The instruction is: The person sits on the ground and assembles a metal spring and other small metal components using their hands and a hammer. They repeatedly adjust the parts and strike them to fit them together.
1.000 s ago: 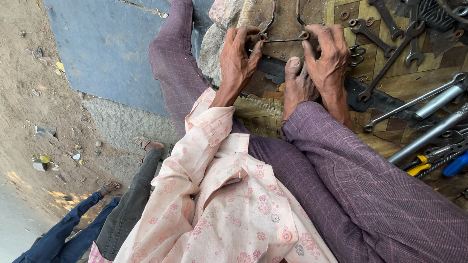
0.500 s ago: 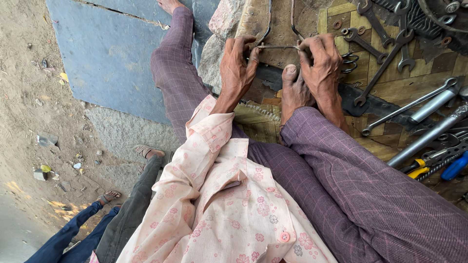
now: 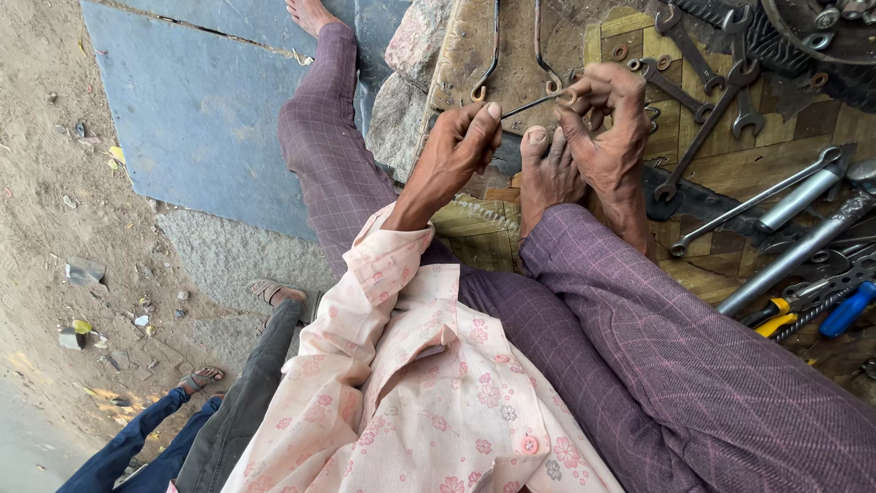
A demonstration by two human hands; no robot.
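Wire rod (image 3: 534,102) spans both closed grips, left hand (image 3: 456,151) pinching one end, right hand (image 3: 607,123) the other.

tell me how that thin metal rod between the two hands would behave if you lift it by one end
The thin metal rod spans straight between the left hand and right hand without sagging, so it is probably stiff. Being slim, it likely feels light. Its round, narrow shape suggests it could roll or slip from fingertips.

soft, even daylight — sharp focus, slight stretch at edges.
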